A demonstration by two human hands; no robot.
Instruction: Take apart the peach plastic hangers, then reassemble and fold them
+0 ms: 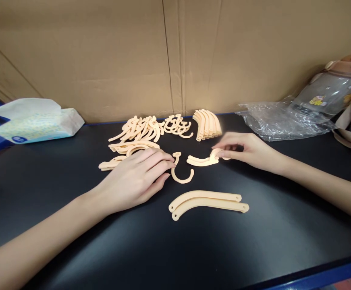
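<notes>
My right hand (pixel 243 149) pinches a pale peach plastic hanger part (pixel 204 161) between thumb and fingers. It has a double curved arm pointing left. My left hand (pixel 142 173) lies low over the table, its fingers loosely stretched, with the fingertips at the edge of a plastic hook (pixel 183 177). Whether they touch it I cannot tell. Beyond that hand lie more peach parts (pixel 133 146), partly covered by it. Nearer to me, two curved hanger arms (pixel 208 199) with holes at their ends rest side by side.
At the back of the black table (pixel 254 249) are a loose heap of hanger parts (pixel 142 127), several hooks (pixel 178 125) and a neat stack of curved arms (pixel 207 124). A tissue pack (pixel 39 125) stands left. A clear plastic bag (pixel 287 121) and a bottle (pixel 329 90) are right.
</notes>
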